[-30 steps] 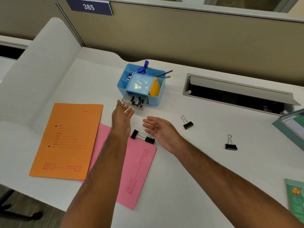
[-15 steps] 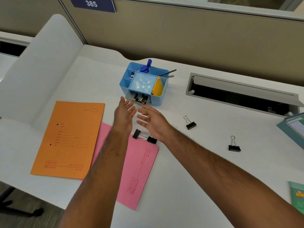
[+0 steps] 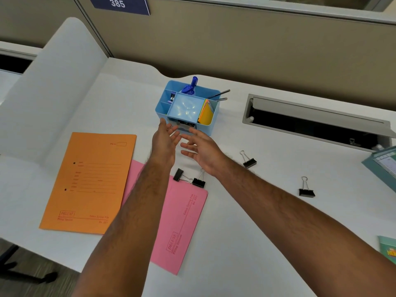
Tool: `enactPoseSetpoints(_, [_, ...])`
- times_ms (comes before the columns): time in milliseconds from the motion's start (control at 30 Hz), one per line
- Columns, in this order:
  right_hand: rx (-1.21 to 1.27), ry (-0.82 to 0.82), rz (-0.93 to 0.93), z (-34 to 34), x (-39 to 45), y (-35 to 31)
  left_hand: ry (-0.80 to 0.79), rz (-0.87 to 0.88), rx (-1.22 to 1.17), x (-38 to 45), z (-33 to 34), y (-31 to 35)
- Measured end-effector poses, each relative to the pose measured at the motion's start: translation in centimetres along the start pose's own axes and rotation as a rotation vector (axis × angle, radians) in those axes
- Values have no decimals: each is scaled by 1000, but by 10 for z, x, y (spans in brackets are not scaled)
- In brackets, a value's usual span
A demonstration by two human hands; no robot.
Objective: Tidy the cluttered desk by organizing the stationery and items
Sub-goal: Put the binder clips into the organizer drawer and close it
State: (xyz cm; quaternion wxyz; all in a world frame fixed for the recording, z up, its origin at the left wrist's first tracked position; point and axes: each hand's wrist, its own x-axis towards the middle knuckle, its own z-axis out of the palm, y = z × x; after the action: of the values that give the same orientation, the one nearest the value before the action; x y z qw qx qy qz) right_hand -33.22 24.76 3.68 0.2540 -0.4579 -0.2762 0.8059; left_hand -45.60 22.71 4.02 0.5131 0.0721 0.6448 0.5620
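Observation:
A light blue desk organizer point(image 3: 211, 123) stands mid-desk with blue markers, pencils and orange sticky notes in it. Its small front drawer point(image 3: 186, 125) holds black binder clips and sits nearly pushed in. My left hand point(image 3: 164, 139) and my right hand point(image 3: 201, 150) reach side by side to the drawer front, fingers straight and holding nothing. Two black binder clips point(image 3: 189, 179) lie just behind my wrists at the top of a pink folder point(image 3: 171, 221). Two more clips point(image 3: 248, 160) point(image 3: 306, 189) lie to the right. An orange folder point(image 3: 90, 183) lies at the left.
A recessed cable tray with a raised grey lid point(image 3: 317, 123) sits behind right. A teal box point(image 3: 383, 166) and a green booklet corner point(image 3: 389, 249) are at the right edge. A white partition panel point(image 3: 53, 86) curves up on the left. Beige cubicle walls stand behind.
Both hands moved forward to the organizer. The drawer, pulled out a second ago, has slid most of the way back in.

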Motion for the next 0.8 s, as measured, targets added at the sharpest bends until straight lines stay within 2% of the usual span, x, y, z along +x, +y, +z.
enactPoseSetpoints(133, [-72, 5, 1, -6, 4, 0, -35, 16, 15, 4, -1, 0])
enactPoseSetpoints(233, [-338, 3, -61, -9, 1, -8, -63, 28, 33, 5, -1, 0])
enactPoseSetpoints(400, [-720, -77, -413, -10, -1, -38, -123, 29, 18, 7, -3, -8])
enactPoseSetpoints(533, [-1259, 20, -612, -7, 8, -70, -91, 13, 21, 6, -1, -12])
enactPoseSetpoints(633, [-1558, 9, -575, -4, 21, -86, -65, -6, 17, 8, 1, -16])
enactPoseSetpoints(800, [-1897, -55, -504, -1, 43, -90, -26, -63, -8, 14, 6, -26])
